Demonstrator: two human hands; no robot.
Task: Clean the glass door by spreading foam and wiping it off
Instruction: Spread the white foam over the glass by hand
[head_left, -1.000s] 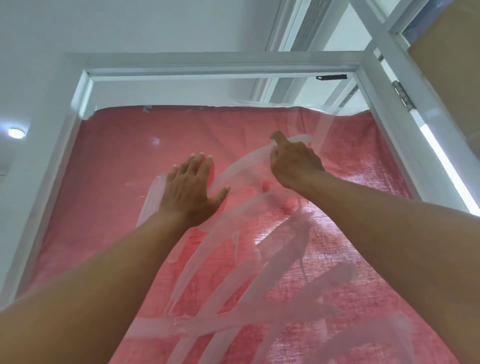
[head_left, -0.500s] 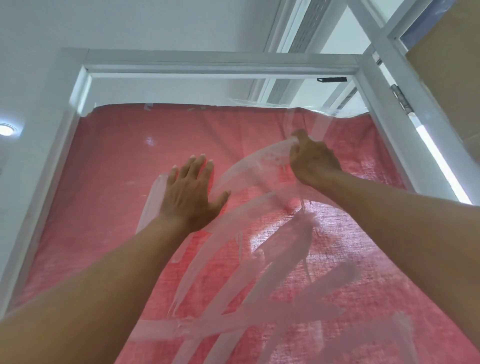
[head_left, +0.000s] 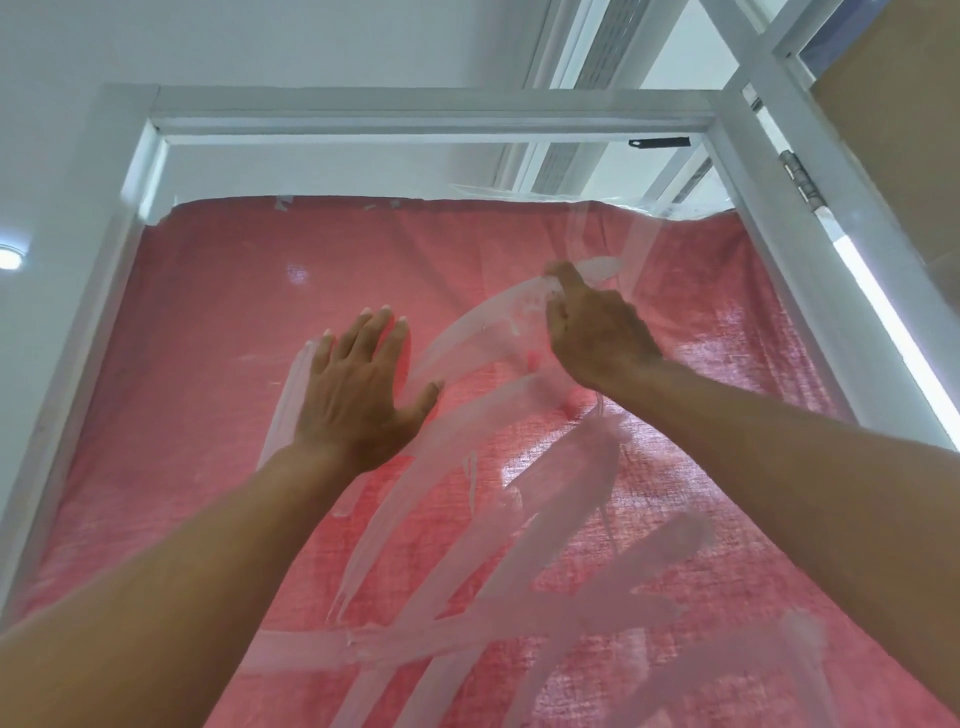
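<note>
Glass door pane (head_left: 218, 332), clear, set in a white painted frame (head_left: 426, 111), fills most of the view, seen from below looking up. Red woven cloth (head_left: 197, 415) hangs behind the glass, covering it from near the top edge down to the bottom of the view; strip of bare glass above the cloth shows white ceiling w/ a slatted vent (head_left: 587, 104). White foam streaks (head_left: 467, 441) run across the centre and lower right of the pane in long curved bands, some crossing each other near the bottom; thin drips hang from a couple of them. Left third of the glass has hardly any foam on it.

Both forearms reach up from the bottom corners. Left hand (head_left: 358, 384) lies flat on the glass, fingers straight and close together, thumb spread out to the right, holding nothing; it sits at the left end of the foam, w/ one pale band just beside its outer edge. Right hand (head_left: 597, 332) is higher and to the right, back of hand toward the camera, fingers curled at the top end of an arched foam band. Can't tell whether it grips anything, since palm side is hidden, though bits of pink show just under it.

Small stuff: silver hinge (head_left: 802, 179) on the right frame post, black bracket (head_left: 658, 142) under the top rail, round ceiling light (head_left: 9, 258) at far left.
</note>
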